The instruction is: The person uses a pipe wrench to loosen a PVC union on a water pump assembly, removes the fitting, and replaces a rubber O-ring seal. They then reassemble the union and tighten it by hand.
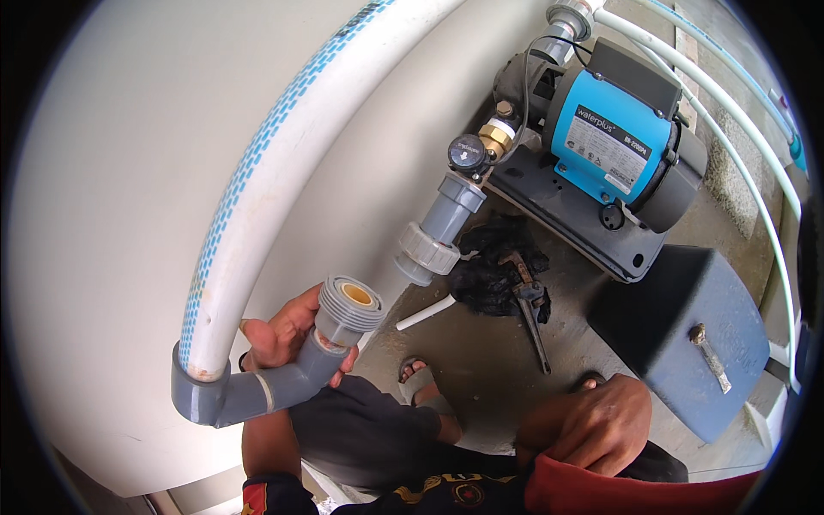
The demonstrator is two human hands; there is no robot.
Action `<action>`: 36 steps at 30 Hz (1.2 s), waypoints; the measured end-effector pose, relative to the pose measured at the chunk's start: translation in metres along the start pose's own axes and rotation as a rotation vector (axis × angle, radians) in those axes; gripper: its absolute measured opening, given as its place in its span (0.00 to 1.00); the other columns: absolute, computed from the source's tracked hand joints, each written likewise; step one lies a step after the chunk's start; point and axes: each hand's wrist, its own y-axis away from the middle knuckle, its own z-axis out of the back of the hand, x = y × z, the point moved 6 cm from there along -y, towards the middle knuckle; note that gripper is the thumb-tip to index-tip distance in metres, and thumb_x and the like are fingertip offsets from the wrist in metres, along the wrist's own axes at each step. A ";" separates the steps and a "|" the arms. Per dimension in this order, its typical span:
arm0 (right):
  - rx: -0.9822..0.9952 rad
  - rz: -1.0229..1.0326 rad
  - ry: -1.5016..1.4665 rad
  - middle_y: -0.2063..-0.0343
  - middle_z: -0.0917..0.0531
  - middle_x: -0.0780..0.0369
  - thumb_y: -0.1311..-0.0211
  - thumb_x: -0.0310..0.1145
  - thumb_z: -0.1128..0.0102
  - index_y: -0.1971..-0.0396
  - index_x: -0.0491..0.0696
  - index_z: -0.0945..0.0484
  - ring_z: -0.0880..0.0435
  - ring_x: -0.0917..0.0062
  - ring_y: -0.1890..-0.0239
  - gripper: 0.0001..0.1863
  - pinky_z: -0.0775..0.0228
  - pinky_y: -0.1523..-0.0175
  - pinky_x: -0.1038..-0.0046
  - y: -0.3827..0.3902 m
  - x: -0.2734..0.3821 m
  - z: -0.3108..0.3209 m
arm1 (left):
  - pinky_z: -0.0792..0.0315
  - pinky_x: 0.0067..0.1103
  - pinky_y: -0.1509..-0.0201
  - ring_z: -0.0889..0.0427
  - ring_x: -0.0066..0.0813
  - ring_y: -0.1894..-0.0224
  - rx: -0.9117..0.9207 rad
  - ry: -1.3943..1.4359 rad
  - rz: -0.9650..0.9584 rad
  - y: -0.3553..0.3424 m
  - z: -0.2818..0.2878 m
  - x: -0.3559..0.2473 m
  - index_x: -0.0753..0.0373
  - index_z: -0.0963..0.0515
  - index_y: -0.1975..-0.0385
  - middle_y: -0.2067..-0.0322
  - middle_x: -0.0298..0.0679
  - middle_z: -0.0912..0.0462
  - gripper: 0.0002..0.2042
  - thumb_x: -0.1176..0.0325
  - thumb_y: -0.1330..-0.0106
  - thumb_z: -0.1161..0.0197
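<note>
My left hand (287, 335) is wrapped from behind round a grey plastic pipe elbow (309, 373), which ends in a threaded union fitting (352, 309) with a yellowish inner bore. Its other end joins a second grey elbow (197, 396) on a thick white pipe (283, 154) with blue markings. Apart from the threaded end, up and to the right, hangs the grey pump inlet pipe (452, 210) with a pale union nut (429, 249). My right hand (596, 429) rests low by my knee, fingers curled down; its palm is hidden.
A blue and black water pump (618, 129) stands on a dark base, with a brass fitting (498, 135) and round gauge (467, 153). A rusty pipe wrench (530, 309) lies on black crumpled material (489, 279) near a white pipe piece (427, 312). A grey cover (661, 300) bears a small tool (711, 359).
</note>
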 end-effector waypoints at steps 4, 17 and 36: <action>-0.023 -0.135 0.063 0.68 0.18 0.51 0.30 0.30 0.47 0.72 0.38 0.20 0.18 0.66 0.74 0.13 0.24 0.74 0.69 -0.023 -0.045 -0.004 | 0.18 0.22 0.73 0.17 0.27 0.72 -0.013 0.035 0.006 0.003 0.000 0.003 0.75 0.38 0.44 0.63 0.49 0.22 0.65 0.11 0.66 0.59; -0.271 -0.171 -0.062 0.67 0.18 0.51 0.30 0.32 0.46 0.71 0.38 0.20 0.18 0.65 0.74 0.13 0.24 0.73 0.68 -0.041 -0.107 0.005 | 0.19 0.22 0.75 0.16 0.31 0.74 -0.097 0.055 -0.048 0.011 -0.006 0.002 0.77 0.36 0.47 0.66 0.53 0.20 0.66 0.10 0.66 0.60; -0.369 -0.221 -0.043 0.67 0.18 0.51 0.31 0.33 0.45 0.69 0.38 0.19 0.18 0.63 0.73 0.13 0.23 0.71 0.66 -0.043 -0.110 0.002 | 0.18 0.20 0.73 0.15 0.29 0.69 -0.003 0.076 -0.110 0.009 -0.016 0.002 0.77 0.39 0.43 0.63 0.52 0.21 0.68 0.10 0.66 0.62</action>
